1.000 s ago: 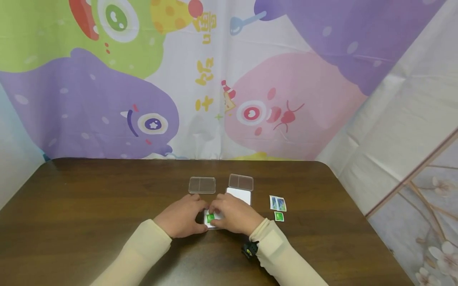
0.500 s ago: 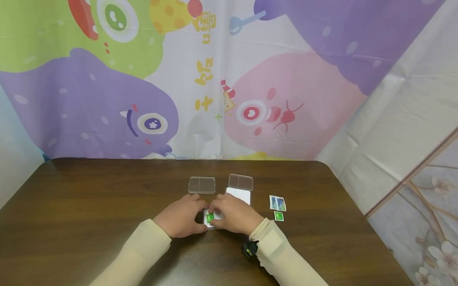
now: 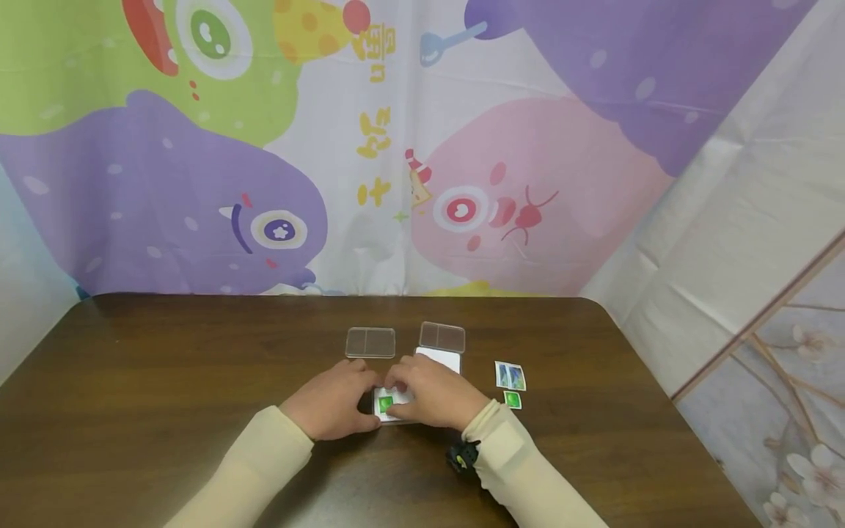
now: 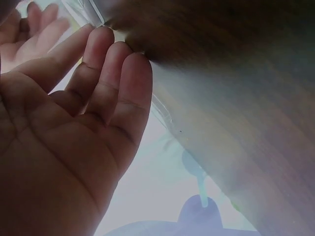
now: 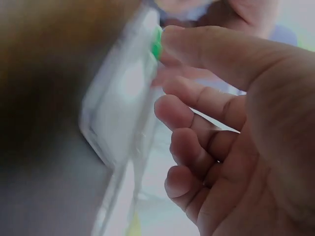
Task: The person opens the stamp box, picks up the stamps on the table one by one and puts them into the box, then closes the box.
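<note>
In the head view, a small green picture square (image 3: 386,404) lies on the white inside of a flat plastic case (image 3: 397,422). My left hand (image 3: 333,402) holds the case's left end, thumb at the near corner and fingers at the far side. The right hand (image 3: 436,394) comes over from the right, thumb tip right at the green square and fingers bent beyond it. In the right wrist view, its thumb (image 5: 197,46) meets a bit of green (image 5: 156,44) on the pale case (image 5: 123,93). In the left wrist view, the left fingertips touch down near the case edge.
Behind the hands are a clear lid (image 3: 370,342) and another opened case with a white inside (image 3: 441,359) and clear lid (image 3: 442,337). To the right lie a blue-green picture piece (image 3: 511,376) and another green square (image 3: 512,400). A printed cloth (image 3: 370,242) hangs behind the table.
Both hands keep their places on the case and green square. The head view has shifted very slightly; nothing else has visibly moved.
</note>
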A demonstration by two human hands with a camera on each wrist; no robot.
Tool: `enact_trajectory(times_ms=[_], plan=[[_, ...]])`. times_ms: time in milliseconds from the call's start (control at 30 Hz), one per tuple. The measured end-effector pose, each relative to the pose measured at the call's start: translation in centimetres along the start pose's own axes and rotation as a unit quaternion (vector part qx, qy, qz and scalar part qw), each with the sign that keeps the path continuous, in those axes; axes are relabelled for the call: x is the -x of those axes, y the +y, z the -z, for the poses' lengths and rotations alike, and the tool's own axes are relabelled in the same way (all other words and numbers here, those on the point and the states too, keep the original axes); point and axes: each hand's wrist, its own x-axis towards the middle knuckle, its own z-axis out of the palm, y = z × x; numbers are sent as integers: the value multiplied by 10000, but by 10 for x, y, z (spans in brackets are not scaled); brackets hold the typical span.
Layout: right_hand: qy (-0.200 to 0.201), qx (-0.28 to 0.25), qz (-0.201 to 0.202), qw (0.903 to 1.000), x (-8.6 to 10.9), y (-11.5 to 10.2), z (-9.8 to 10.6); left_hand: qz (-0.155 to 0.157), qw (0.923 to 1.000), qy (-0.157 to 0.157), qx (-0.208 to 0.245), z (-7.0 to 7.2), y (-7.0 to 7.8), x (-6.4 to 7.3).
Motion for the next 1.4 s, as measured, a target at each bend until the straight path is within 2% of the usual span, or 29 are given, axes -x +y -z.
enact_trajectory(times_ms=[233,367,467,600,700,800,867,967,1133,1400], plan=[[54,-251,-343,9991,15,23,24,-103,9999,61,-106,-3,0,-1],[-119,-550,-922,9942,31,40,44,-91,9999,66,-57,-1,2,-1],[-247,-659,-1772,9817,46,52,61,-127,9999,62,-30,0,3,0],[-533,-416,-2935,9536,65,62,76,-160,9999,64,1,1,2,2],[-855,-358,-3407,9356,71,66,79,-110,9999,90,21,1,0,4],[-1081,-400,-3622,9249,71,66,76,-60,9999,132,-7,-1,-2,4],[-1149,-431,-3671,9221,69,66,74,-51,9999,150,-21,-1,-2,4],[-1156,-359,-3628,9240,65,64,70,-55,9999,147,-24,-1,-1,4],[-1104,-525,-3467,9300,63,61,66,-33,9999,104,-20,0,1,2],[-1048,-619,-3497,9289,63,58,62,-33,9999,105,-21,-2,0,0]])
